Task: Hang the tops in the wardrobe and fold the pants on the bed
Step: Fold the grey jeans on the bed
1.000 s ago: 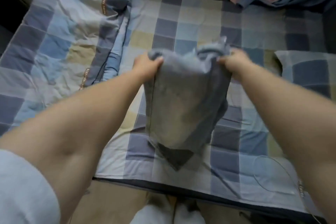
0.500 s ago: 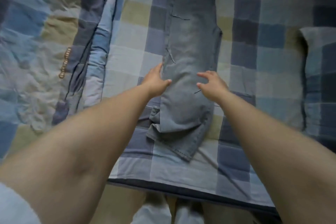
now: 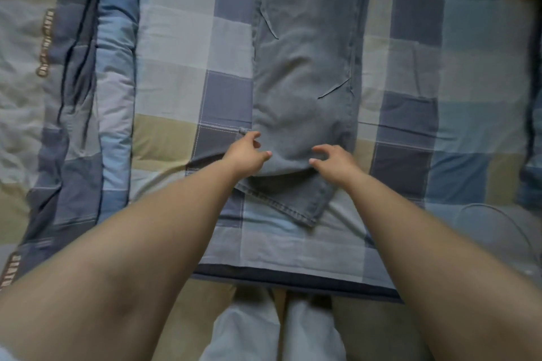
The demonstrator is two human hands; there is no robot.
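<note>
Grey-blue denim pants [image 3: 305,73] are lying flat on the bed [image 3: 176,47], legs stacked one on the other, running from 12 o'clock, where the top end is leaving the frame, down toward 6 o'clock. The hem end is sitting at about 6 o'clock of the garment, bunched and skewed, with a stitched cuff [image 3: 293,208] poking out from under the upper layer toward 5 o'clock.

Left hand [image 3: 245,155] is hovering at the garment's 7 o'clock edge, fingers loosely spread and slightly curled, gripping nothing; whether the fingertips are touching the cloth, cannot tell. Right hand [image 3: 333,160] is sitting at the 5 o'clock side, fingers likewise apart and relaxed, nothing pinched.

Handling judgement: the denim is looking medium-weight, soft but with some body, so it will be holding a crease better than thin cloth and will not be slipping much on the cotton sheet. Not fragile. Seams and hems are the stiffest parts and the best places to pinch. Best grip is likely both corners of the hem end, one per hand, after straightening the skewed lower cuff so the layers line up, then carrying that end up toward 12 o'clock. Grabbing mid-panel would probably be dragging only the top layer and leaving wrinkles.

Rolled quilt [image 3: 85,82] is lying at 9 o'clock, well apart from the pants.
</note>
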